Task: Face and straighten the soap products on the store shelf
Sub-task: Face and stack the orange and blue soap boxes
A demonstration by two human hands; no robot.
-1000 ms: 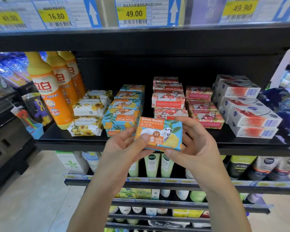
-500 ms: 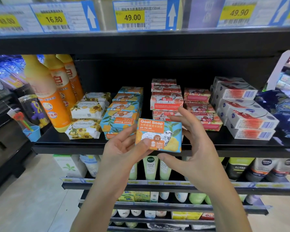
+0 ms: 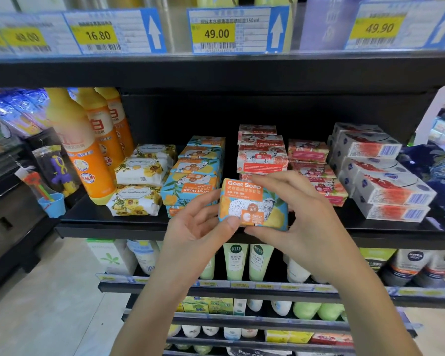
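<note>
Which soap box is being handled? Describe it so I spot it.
Find the black shelf under the 49.00 tag. At its front edge, the left hand and right hand hold one goat soap box. Unlike the blue stack behind, its orange title reads upright.

Bright, even store light falls from above; the back of the shelf (image 3: 267, 111) stays dark in shadow. The wide lens bends the edges, and the price tags (image 3: 23, 37) and the orange bottles (image 3: 82, 150) at left are blurred.
</note>
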